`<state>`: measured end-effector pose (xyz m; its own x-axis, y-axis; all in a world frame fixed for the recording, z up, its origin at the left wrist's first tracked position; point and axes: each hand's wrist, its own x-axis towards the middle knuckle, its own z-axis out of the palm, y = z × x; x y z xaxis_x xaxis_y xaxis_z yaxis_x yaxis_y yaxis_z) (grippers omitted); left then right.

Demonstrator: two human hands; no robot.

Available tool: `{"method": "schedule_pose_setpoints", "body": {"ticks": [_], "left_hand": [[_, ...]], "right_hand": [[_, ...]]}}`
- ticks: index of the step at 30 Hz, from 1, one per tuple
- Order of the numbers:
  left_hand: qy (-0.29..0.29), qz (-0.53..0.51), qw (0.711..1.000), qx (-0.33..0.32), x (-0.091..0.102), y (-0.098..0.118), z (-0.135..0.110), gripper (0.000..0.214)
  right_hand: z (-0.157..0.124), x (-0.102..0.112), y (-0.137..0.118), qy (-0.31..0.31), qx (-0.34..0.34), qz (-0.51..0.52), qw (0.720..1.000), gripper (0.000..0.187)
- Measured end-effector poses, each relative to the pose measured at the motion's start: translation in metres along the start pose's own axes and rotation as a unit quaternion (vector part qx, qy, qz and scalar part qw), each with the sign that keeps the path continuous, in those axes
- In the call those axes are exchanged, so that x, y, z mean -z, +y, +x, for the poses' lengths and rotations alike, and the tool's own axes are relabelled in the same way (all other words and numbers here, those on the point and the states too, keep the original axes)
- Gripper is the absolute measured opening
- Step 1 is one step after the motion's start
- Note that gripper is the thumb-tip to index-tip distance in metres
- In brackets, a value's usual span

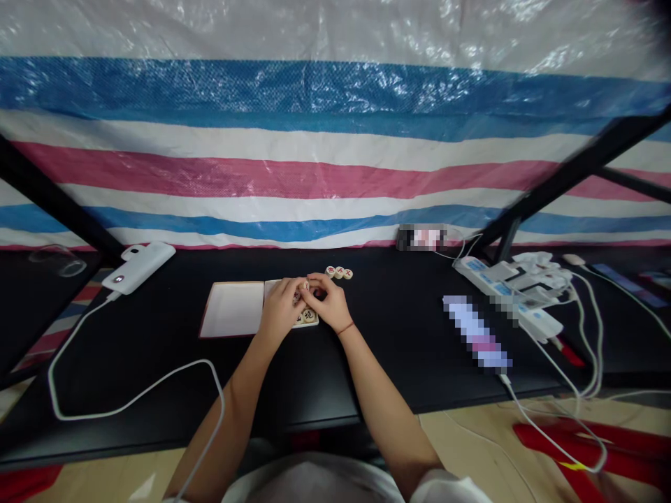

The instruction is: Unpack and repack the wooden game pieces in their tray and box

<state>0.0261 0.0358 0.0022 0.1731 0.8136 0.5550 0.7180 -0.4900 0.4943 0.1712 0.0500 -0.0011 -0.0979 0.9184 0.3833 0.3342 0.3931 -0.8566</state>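
Black worktop (157,349) lies nearest; past its edge, my left hand (280,309) and right hand (328,302) curl together, fingertips (309,281) meeting at a round wooden piece (305,285). I can't tell whether either grips it. Another piece (308,316) lies beneath them, at an open case (231,309); a row of three pieces (339,272) sits just beyond, nearer my right hand.

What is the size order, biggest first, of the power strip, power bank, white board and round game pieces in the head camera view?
Largest: the power strip.
Next, unranked because they look close: the white board and the power bank.
Smallest: the round game pieces.
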Motion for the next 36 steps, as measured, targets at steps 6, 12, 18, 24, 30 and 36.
{"method": "schedule_pose_setpoints", "body": {"ticks": [6, 12, 18, 24, 30, 36], "left_hand": [[-0.004, 0.003, 1.0, 0.02, 0.002, 0.001, 0.001, 0.028], [-0.018, -0.011, 0.999, 0.033, 0.005, 0.0, 0.001, 0.025], [-0.022, -0.02, 0.999, 0.036, 0.005, -0.001, 0.001, 0.024], [-0.013, -0.021, 0.999, 0.039, 0.005, -0.002, 0.001, 0.024], [-0.015, -0.024, 0.999, 0.033, 0.006, -0.003, 0.002, 0.02], [-0.012, -0.026, 0.999, 0.029, 0.006, -0.005, 0.002, 0.018]], "right_hand": [[0.011, 0.032, 0.032, 0.198, -0.049, -0.071, 0.976, 0.032], [0.013, 0.06, 0.064, 0.226, -0.105, -0.239, 0.938, 0.034], [0.013, 0.056, 0.068, 0.173, -0.136, -0.286, 0.932, 0.022], [0.012, 0.057, 0.07, 0.17, -0.124, -0.288, 0.934, 0.023], [0.012, 0.057, 0.071, 0.166, -0.129, -0.299, 0.931, 0.023], [0.013, 0.056, 0.072, 0.175, -0.138, -0.298, 0.928, 0.023]]}}
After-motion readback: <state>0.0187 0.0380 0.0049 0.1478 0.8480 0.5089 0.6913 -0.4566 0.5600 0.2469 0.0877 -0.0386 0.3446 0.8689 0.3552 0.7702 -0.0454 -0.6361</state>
